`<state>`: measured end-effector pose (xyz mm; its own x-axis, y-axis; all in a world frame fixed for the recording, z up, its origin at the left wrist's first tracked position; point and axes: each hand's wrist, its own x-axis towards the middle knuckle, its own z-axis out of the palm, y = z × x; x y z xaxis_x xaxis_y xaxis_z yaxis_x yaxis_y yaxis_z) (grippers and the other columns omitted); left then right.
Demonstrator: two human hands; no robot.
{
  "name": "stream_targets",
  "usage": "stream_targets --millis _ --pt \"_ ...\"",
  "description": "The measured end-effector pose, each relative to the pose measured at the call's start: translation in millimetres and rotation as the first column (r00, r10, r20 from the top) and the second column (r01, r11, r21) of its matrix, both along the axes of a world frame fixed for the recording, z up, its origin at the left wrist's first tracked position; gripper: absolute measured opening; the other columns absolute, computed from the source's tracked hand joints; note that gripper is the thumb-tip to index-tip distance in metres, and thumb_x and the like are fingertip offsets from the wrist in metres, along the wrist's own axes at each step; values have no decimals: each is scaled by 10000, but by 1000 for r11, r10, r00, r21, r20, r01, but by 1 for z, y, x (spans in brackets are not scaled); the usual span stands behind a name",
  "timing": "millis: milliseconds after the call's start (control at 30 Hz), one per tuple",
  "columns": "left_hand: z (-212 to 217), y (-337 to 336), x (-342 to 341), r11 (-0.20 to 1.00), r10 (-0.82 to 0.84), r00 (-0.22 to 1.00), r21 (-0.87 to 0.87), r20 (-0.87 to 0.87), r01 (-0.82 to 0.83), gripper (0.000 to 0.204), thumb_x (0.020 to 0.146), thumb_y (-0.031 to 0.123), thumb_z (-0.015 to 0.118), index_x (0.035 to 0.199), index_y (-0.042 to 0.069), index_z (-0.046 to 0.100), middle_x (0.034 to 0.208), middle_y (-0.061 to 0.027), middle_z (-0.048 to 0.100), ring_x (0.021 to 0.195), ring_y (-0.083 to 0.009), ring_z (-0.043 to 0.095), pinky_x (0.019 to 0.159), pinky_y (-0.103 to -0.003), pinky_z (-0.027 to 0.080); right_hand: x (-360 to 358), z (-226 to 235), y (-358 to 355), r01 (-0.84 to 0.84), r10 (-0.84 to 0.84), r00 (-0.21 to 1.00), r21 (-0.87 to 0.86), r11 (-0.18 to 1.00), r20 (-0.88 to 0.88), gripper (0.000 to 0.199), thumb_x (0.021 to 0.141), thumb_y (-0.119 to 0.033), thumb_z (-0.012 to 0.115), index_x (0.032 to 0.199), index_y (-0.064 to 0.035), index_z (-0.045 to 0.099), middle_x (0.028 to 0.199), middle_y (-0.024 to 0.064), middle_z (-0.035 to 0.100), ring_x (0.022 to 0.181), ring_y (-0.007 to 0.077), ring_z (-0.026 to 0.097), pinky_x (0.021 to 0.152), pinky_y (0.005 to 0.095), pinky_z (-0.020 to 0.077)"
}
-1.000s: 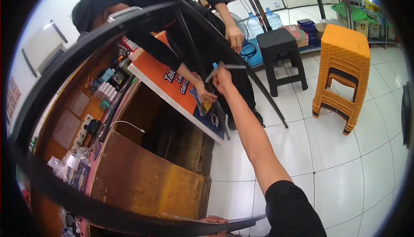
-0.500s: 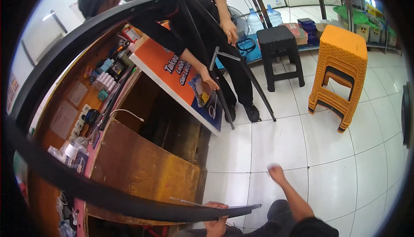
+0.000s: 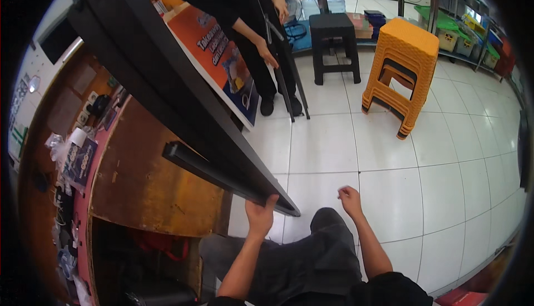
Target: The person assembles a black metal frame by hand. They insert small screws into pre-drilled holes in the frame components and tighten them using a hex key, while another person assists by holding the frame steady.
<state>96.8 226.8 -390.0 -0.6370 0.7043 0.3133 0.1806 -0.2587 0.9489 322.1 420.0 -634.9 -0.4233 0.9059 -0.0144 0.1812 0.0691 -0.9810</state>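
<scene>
A long black metal frame (image 3: 183,105) of bars lying close together slants from the upper left down to the floor in front of me. Below it juts a shorter black bar (image 3: 203,168). My left hand (image 3: 259,215) is wrapped round the bars near their lower end, thumb on top. Over the floor, apart from the frame, my right hand (image 3: 349,196) has its fingers curled together; what they hold, if anything, is too small to make out. Across from me, another person's hand (image 3: 267,54) is at thin black legs (image 3: 281,78) joined by a brace.
A wooden counter (image 3: 150,178) stands at my left, cluttered on top. Behind the frame leans an orange-and-blue sign board (image 3: 214,55). A black stool (image 3: 332,28) and stacked orange stools (image 3: 403,72) stand on white floor tiles (image 3: 384,195). Shelves line the back.
The wide spread frame now shows as bars close together, angled down toward me. The legs by the other person have drawn closer together. My right hand is slightly higher in view.
</scene>
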Motion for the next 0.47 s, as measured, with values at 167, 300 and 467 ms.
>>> stream_targets --millis 167,300,467 --pt "-1 -4 0 1000 7 1000 2 12 -7 386 970 41 723 1288 -39 520 1183 -141 669 1178 -290 669 1067 -422 512 -134 76 112 -83 50 994 374 924 96 244 903 -259 698 1016 -45 726 926 141 746 866 328 716 783 413 556" --pt "-2 -12 -7 998 53 998 -25 -31 -54 307 972 61 714 1215 -19 542 1096 -139 679 1057 -262 682 1008 -400 527 -225 113 216 -39 -64 976 458 888 207 474 867 -384 747 1228 -90 656 1121 143 709 1013 351 692 865 461 547" --pt "-21 -20 -31 1000 -7 997 21 -83 9 456 960 146 732 1317 72 458 1032 -172 683 1041 -296 692 1016 -481 550 -317 131 308 29 -203 930 490 871 307 728 846 -496 760 1435 -142 522 1341 197 621 1164 414 659 968 505 530"
